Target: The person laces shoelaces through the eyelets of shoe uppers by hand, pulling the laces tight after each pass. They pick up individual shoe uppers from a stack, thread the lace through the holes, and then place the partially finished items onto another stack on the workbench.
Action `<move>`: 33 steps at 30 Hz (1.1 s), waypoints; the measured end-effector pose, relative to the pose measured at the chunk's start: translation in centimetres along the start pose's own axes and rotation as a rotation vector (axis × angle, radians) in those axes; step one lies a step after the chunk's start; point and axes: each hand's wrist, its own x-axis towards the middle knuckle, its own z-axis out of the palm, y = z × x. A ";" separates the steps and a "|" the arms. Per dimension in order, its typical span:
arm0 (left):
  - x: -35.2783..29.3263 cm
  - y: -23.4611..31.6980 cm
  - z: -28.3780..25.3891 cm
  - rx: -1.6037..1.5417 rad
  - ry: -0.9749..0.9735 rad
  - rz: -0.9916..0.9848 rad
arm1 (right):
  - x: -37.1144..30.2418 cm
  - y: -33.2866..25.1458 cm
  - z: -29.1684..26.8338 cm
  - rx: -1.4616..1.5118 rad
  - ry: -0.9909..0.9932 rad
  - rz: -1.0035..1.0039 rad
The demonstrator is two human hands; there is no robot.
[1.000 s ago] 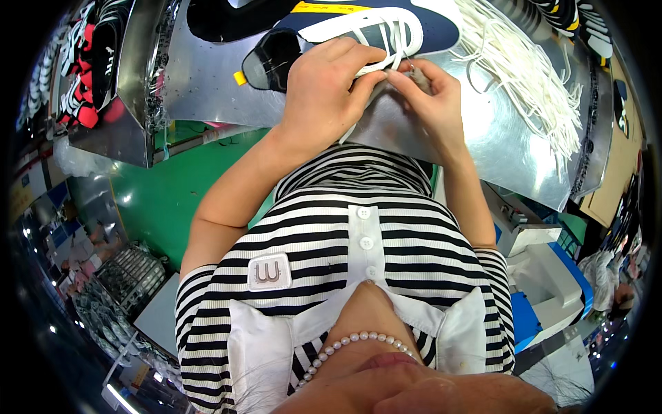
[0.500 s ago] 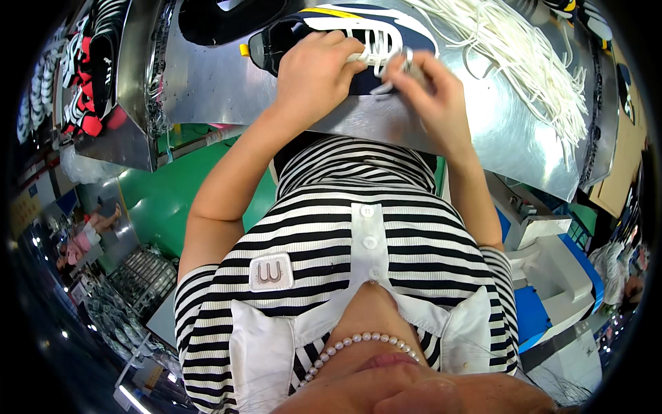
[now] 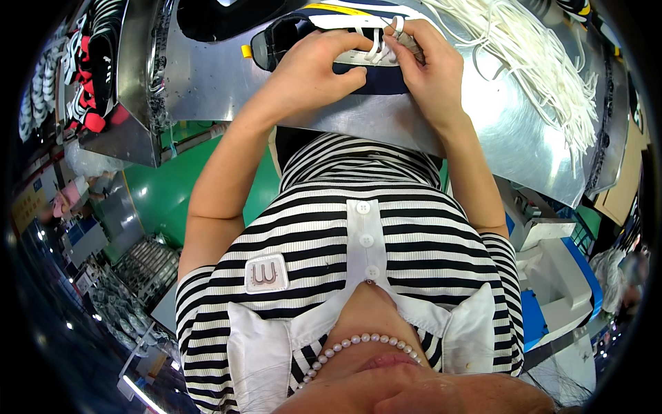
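A navy and white sneaker (image 3: 378, 81) with a yellow stripe and a yellow heel tab lies on the metal worktop, its toe to the right. My left hand (image 3: 314, 69) lies over its opening, the index finger at the lacing and the thumb on the near side, holding the shoe. White shoelace (image 3: 378, 48) crosses part of the eyelet rows. Over the front of the lacing, my right hand (image 3: 436, 69) is closed in a pinch on the lace. A small greyish thing (image 3: 410, 45) shows among its fingers; I cannot make out what it is.
A heap of loose white laces (image 3: 524, 65) spreads over the worktop (image 3: 221, 90) at the right. A black shoe part (image 3: 221, 21) lies at the back left. Black and red shoes (image 3: 93, 83) stack beyond the left edge. A white and blue machine (image 3: 558, 276) stands at lower right.
My left thumb and index finger have parted and shifted down off the lace. My right hand has lifted slightly away from the near eyelets and turned upward, fingers still pinched.
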 end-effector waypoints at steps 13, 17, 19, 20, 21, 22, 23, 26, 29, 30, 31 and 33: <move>0.4 1.2 0.9 0.151 0.109 -0.038 | -1.7 -1.2 -0.8 0.136 0.033 0.212; 0.5 0.9 1.2 0.220 0.134 0.043 | -3.9 -3.6 -2.7 0.144 -0.171 0.485; 0.5 1.0 1.1 0.216 0.125 0.013 | -4.0 -3.5 -2.5 0.136 -0.188 0.509; 0.5 1.0 1.1 0.214 0.122 0.020 | -4.1 -3.4 -2.3 0.133 -0.208 0.532; 0.5 0.9 1.2 0.193 0.127 0.023 | -4.1 -3.3 -2.1 0.143 -0.201 0.528; 0.5 0.9 1.1 0.174 0.133 0.026 | -4.0 -3.2 -2.1 0.141 -0.195 0.529; 0.5 0.8 1.2 0.174 0.129 0.032 | -4.0 -3.2 -2.0 0.138 -0.207 0.537; 0.4 0.5 1.4 0.124 0.130 0.051 | -3.7 -3.2 -2.3 0.116 -0.234 0.555; 0.0 0.5 1.7 0.070 0.108 0.063 | -4.1 -2.7 -1.9 0.109 -0.248 0.557; -0.2 0.4 1.8 0.064 0.119 0.067 | -4.2 -2.4 -1.6 0.122 -0.248 0.544; -0.5 0.3 2.0 0.054 0.128 0.070 | -4.1 -2.2 -1.1 0.121 -0.244 0.553; -0.5 -0.2 2.2 0.037 0.163 0.101 | -3.6 -2.2 -0.1 0.098 -0.199 0.511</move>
